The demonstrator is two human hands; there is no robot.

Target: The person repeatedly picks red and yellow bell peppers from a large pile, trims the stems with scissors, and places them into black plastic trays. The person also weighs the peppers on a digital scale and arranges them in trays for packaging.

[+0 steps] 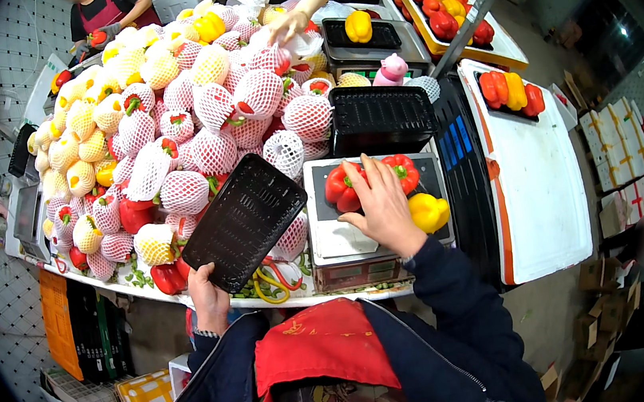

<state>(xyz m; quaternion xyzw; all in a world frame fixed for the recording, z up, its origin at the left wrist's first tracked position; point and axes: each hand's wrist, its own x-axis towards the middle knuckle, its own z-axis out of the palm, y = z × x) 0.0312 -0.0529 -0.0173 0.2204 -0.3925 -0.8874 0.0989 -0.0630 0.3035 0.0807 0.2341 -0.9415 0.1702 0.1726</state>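
Observation:
My left hand grips the lower corner of an empty black plastic tray, tilted above the pepper pile's front edge. On a scale, my right hand has thumb and fingers around a red bell pepper. Another red bell pepper sits just beyond my fingers, partly covered by them. A yellow bell pepper lies to the right of my hand. Behind the scale stands a stack of black trays.
A large heap of peppers in foam nets fills the left. A co-worker's hand reaches into it; another person stands far left. At right are a white foam lid, a packed pepper tray and a metal post.

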